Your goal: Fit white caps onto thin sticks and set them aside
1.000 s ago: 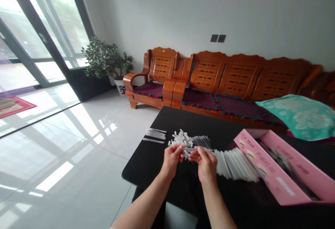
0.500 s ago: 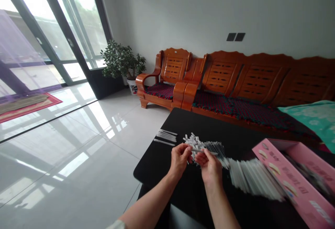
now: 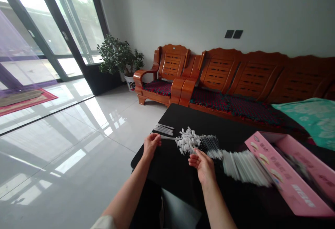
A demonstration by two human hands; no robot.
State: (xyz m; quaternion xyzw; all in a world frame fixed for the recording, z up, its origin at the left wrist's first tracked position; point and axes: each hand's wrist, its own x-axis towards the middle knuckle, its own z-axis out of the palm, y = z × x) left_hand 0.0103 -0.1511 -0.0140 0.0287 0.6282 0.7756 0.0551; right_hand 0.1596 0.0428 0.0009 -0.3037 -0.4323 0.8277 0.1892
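My left hand pinches the end of a slim pale stick at the table's left edge. Just beyond it, several similar sticks lie side by side in a row. A heap of short white cap-like pieces spreads to the right of the held stick. My right hand is at the near side of this heap, palm turned inward, with its fingers loosely bent and apart. Beside the heap lie a row of thin dark-tipped rods and a fanned row of clear, whitish tubes.
A pink open box with printed sides stands on the right of the black table. Behind the table are a wooden armchair and a long wooden bench. A potted plant stands by the glass door.
My left hand has moved left from the heap to the row of sticks, carrying the stick. My right hand has let go of the stick and sits slightly lower, near the heap.
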